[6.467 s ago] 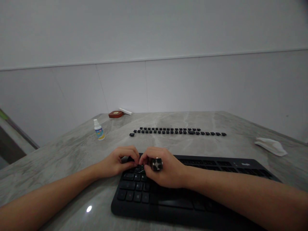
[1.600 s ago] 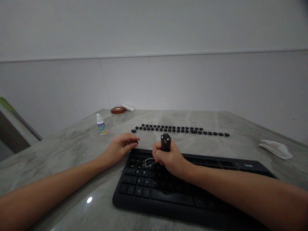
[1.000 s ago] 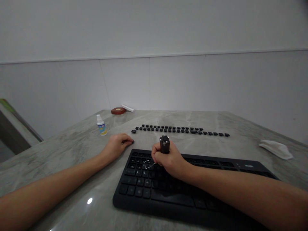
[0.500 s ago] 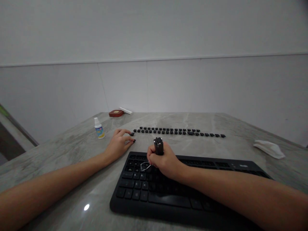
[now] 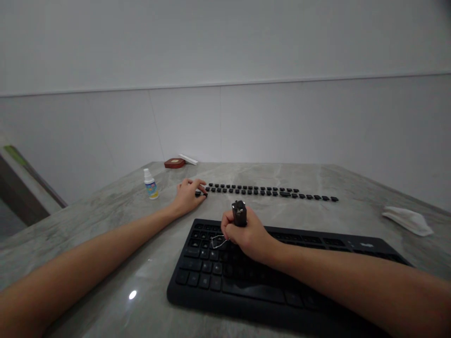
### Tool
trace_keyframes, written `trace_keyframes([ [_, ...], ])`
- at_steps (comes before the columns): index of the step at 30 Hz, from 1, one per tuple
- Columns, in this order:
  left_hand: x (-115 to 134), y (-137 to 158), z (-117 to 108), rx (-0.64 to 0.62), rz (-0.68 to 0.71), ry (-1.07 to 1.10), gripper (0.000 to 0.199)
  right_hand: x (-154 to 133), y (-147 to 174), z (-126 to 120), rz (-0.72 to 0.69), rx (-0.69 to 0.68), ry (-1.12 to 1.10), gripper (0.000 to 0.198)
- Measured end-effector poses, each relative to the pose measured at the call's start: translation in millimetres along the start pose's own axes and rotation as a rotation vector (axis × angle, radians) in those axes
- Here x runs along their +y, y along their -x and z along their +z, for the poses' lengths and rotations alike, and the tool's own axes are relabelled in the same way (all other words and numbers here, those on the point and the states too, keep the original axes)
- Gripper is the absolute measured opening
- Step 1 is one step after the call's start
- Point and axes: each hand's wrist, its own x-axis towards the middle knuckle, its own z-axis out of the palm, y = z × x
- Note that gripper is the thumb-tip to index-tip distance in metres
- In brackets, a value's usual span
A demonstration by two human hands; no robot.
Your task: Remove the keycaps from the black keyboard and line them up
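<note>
My left hand point(image 5: 189, 195) reaches to the left end of the rows of loose black keycaps point(image 5: 250, 190). Its thumb and fingers pinch a small black keycap point(image 5: 205, 194), set down close beside the others or just above the table; which one I cannot tell. My right hand point(image 5: 248, 237) is wrapped round the dark handle of a wire keycap puller point(image 5: 239, 214), held upright. The puller's wire loop hangs over the upper left part of a black keyboard point(image 5: 246, 313), where several key positions lack caps. The right forearm hides much of the keyboard's right side.
A small white spray bottle point(image 5: 151, 185) stands left of my left hand. At the far left of the marble-patterned table point(image 5: 134, 244) lie a red-brown case point(image 5: 174, 163) and a white strip point(image 5: 188, 159). A folded white cloth or tissue point(image 5: 408, 220) lies at the right.
My left hand has moved the keycap away from me and slightly right, up to the end of the row. The right hand still holds the puller over the keyboard. The view has shifted slightly.
</note>
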Motion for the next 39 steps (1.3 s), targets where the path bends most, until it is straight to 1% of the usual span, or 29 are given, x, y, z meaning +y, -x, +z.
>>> trace_keyframes([
  [4, 1.1, -0.7, -0.6, 0.009, -0.033, 0.018, 0.042, 0.6, 0.0, 0.3, -0.001, -0.004, 0.017, 0.018],
  [8, 1.5, 0.8, 0.1, 0.025, 0.012, 0.008, 0.046, -0.2, 0.0, 0.0, -0.012, 0.001, 0.028, 0.018],
  [12, 0.5, 2.0, 1.3, 0.021, 0.058, -0.01, 0.043, -1.6, 0.1, -0.4, -0.005, -0.003, 0.038, 0.017],
  [24, 0.3, 3.1, 3.2, 0.059, 0.095, -0.047, 0.044, 2.3, 0.1, -0.5, -0.016, -0.009, 0.063, 0.016],
  [27, 0.5, 3.5, 2.6, 0.114, 0.079, -0.074, 0.047, 3.6, -0.4, -0.5, -0.03, -0.009, 0.075, 0.016],
  [30, 0.1, 4.3, 2.4, 0.146, 0.107, -0.123, 0.046, 3.9, -0.3, -0.6, -0.037, -0.01, 0.074, 0.016],
  [34, -0.7, 4.4, 3.4, 0.101, 0.175, -0.179, 0.042, 3.7, -0.1, -0.9, -0.033, -0.015, 0.074, 0.015],
  [39, -1.4, 3.7, 4.2, 0.068, 0.194, -0.175, 0.039, 3.8, -0.1, -0.9, -0.043, -0.012, 0.091, 0.016],
])
